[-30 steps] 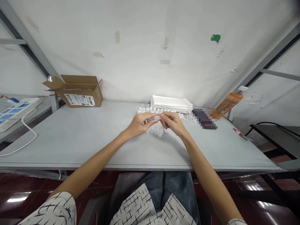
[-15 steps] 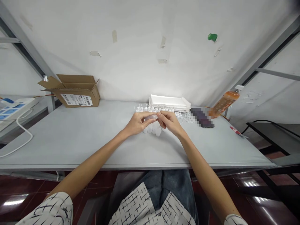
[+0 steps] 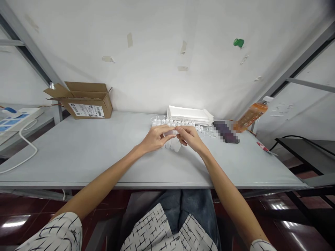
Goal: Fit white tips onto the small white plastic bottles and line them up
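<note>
My left hand (image 3: 155, 138) holds a small translucent white piece (image 3: 170, 132) between its thumb and fingers, above the grey table. My right hand (image 3: 188, 136) meets it from the right, its thumb and forefinger pinched at the end of the piece; what they grip there is too small to make out. Behind my hands stand several small white bottle-like items (image 3: 171, 122) in rows, some with thin loops. Several flat white pieces (image 3: 173, 144) lie just below my hands, partly covered by them.
A stack of white sheets or trays (image 3: 190, 114) lies against the wall. An open cardboard box (image 3: 90, 104) stands back left. At right are white strings (image 3: 210, 131), a blurred dark phone (image 3: 227, 132), an orange drink bottle (image 3: 252, 115) and a red-white packet (image 3: 264, 147).
Both hands stay together at nearly the same place, with small shifts of the fingers. The whole view has moved slightly.
</note>
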Demonstrator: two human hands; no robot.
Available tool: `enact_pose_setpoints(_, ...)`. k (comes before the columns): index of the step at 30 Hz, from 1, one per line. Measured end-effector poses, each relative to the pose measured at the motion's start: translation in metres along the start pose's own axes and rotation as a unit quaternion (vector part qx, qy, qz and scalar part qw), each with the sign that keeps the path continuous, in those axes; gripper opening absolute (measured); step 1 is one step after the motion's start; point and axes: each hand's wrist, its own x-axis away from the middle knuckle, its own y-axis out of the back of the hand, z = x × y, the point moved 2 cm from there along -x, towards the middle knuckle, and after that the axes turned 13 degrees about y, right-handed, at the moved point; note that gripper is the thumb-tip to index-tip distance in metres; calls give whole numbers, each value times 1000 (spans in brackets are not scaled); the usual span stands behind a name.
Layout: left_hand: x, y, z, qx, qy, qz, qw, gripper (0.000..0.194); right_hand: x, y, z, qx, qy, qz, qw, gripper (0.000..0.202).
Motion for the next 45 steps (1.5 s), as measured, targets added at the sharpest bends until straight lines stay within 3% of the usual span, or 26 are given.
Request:
enact_pose_setpoints(8,3,-1,2,-62,-41,-42,996,31,-1,-2,4,-45,-21,20,999,55)
enact_pose_setpoints(20,-1,8,-9,42,35,1,999,32,-2,3,5,8,34,-53,998,46)
enact_pose_setpoints(25,-3,9,-3,60,83,-67,993,30,0,6,7,4,0,-41,999,37)
enact_pose_setpoints(29,-4,13,0,44,110,-96,988,25,-1,13,6,-19,2,-94,995,36)
enact_pose_setpoints(34,-4,13,1,41,124,-79,988,20,-2,21,0,-39,33,-152,987,33)
enact_pose_setpoints(39,-2,12,1,52,130,-53,989,19,-2,20,0,-52,32,-156,986,29)
enact_pose_setpoints(45,-1,8,-1,-17,132,-3,991,20,-3,15,2,-50,24,-147,988,26)
